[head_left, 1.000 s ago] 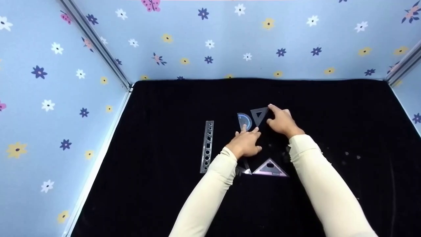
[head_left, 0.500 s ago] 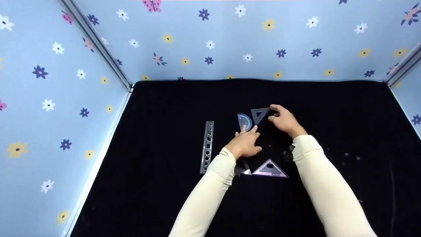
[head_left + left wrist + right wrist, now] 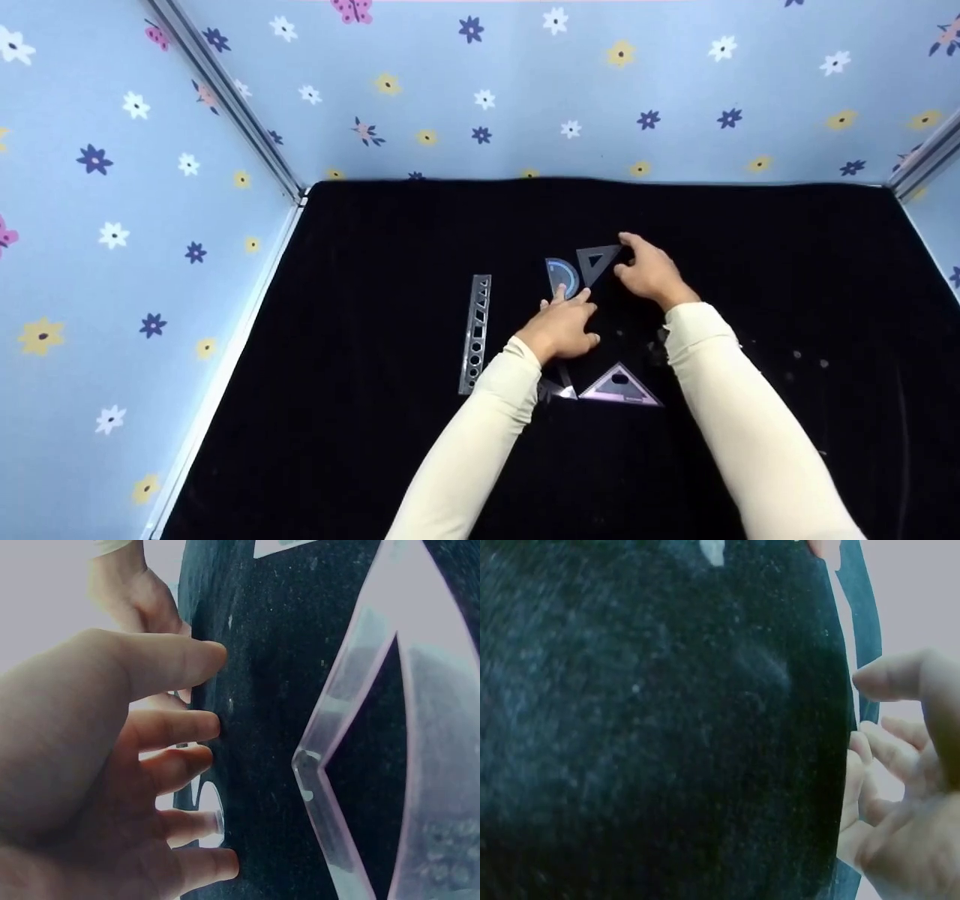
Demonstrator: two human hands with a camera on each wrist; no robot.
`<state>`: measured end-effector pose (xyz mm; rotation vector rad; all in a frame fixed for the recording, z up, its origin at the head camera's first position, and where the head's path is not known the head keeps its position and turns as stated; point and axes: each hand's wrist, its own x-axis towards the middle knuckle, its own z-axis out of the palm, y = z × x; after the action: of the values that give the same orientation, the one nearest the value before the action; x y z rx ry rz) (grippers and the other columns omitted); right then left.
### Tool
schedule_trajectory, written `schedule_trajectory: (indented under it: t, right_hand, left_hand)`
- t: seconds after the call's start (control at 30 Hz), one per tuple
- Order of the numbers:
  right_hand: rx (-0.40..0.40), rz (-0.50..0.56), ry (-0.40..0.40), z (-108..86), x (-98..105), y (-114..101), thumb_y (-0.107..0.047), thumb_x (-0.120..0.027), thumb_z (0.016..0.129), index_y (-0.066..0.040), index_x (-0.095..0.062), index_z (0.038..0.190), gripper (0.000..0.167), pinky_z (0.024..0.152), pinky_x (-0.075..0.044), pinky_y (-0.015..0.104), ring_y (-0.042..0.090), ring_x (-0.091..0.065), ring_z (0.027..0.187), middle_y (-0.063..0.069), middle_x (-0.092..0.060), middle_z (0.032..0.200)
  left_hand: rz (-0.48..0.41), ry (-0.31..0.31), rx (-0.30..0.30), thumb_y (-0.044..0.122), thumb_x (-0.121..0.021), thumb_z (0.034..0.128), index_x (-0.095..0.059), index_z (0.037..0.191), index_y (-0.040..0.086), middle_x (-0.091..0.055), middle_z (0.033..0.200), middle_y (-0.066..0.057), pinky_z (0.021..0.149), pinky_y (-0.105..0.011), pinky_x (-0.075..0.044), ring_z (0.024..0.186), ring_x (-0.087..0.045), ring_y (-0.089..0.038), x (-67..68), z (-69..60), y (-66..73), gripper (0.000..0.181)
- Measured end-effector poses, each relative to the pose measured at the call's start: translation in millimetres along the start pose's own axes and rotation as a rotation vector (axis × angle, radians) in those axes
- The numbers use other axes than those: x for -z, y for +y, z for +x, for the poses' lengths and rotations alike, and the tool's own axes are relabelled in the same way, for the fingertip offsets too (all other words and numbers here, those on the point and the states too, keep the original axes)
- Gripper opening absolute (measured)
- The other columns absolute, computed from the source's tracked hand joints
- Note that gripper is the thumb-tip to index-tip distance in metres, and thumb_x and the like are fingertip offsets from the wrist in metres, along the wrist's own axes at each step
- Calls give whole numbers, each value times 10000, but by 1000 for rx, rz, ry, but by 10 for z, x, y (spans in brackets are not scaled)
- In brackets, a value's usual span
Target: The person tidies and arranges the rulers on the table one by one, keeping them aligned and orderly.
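Note:
In the head view my left hand (image 3: pixel 559 328) lies with fingers spread. One fingertip rests on the lower end of a clear protractor (image 3: pixel 562 276) with a blue arc, and another reaches the bottom tip of a small clear set square (image 3: pixel 586 262). My right hand (image 3: pixel 651 271) is at that set square's upper right corner, index fingertip against it and thumb lower down, apart from the index. Nearer me lies a pink-edged set square (image 3: pixel 621 397), and beside it another clear set square (image 3: pixel 559 390), partly hidden by my left forearm.
A clear stencil ruler (image 3: pixel 475 334) with cut-out shapes lies left of my left hand. Black cloth (image 3: pixel 360 322) covers the table. Flowered blue panels (image 3: pixel 525 90) stand at the back and sides. Small pale specks (image 3: pixel 810 358) show on the cloth at right.
My right hand has shifted very slightly at the small set square's corner. My left hand stays in place, and the tools lie as before. The head view has shifted a little.

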<state>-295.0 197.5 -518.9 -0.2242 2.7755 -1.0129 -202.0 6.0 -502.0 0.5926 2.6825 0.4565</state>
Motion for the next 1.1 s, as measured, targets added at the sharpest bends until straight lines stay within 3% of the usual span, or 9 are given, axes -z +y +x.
schedule_trajectory:
  t: [0.27,0.47,0.6,0.73,0.87,1.1]
  right_hand:
    - [-71,260,-8,-20,78,18,-74,-569,973,47,-376,1492,567,1132,-311,477,363,-405,1356,234,-432,1492]
    - [-138,463,80,-54,56,21,-29,-551,961,48,-491,1412,462,903,-487,339,274,-568,1102,207,-528,1401]
    - [-162,427,214,-56,-11,7,-19,-576,898,43,-606,1293,401,855,-478,263,237,-599,1027,198,-629,1258]
    - [-192,361,308,-69,-43,21,-42,-587,882,15,-665,1214,346,899,-465,309,260,-613,1041,180,-678,1173]
    - [-200,321,346,-93,-45,54,-52,-584,887,9,-686,1171,308,885,-471,331,275,-626,1001,182,-694,1119]
    - [-205,298,378,-139,-52,103,-43,-607,898,-7,-717,1098,231,712,-491,209,158,-633,788,134,-702,1000]
  left_hand:
    - [-3,-5,-4,356,-629,964,-526,1458,117,-305,1616,-63,1131,-609,-267,1486,-157,-423,9,-11,29,558]
    - [-39,-4,14,378,-634,956,-521,1463,128,-316,1610,-67,1144,-605,-243,1493,-144,-410,17,5,24,577]
    - [-93,-11,18,394,-623,955,-525,1461,137,-309,1610,-95,1151,-635,-183,1495,-107,-425,2,21,17,577]
    - [-184,-21,-3,399,-598,969,-546,1444,147,-278,1616,-136,1147,-676,-75,1495,-35,-446,-18,25,0,540]
    - [-300,-15,-22,386,-580,984,-576,1415,159,-267,1614,-161,1122,-710,13,1497,20,-434,-26,19,-34,487]
    - [-476,9,-71,342,-574,991,-604,1376,136,-308,1600,-163,1113,-710,53,1503,-21,-407,-14,9,-106,437]
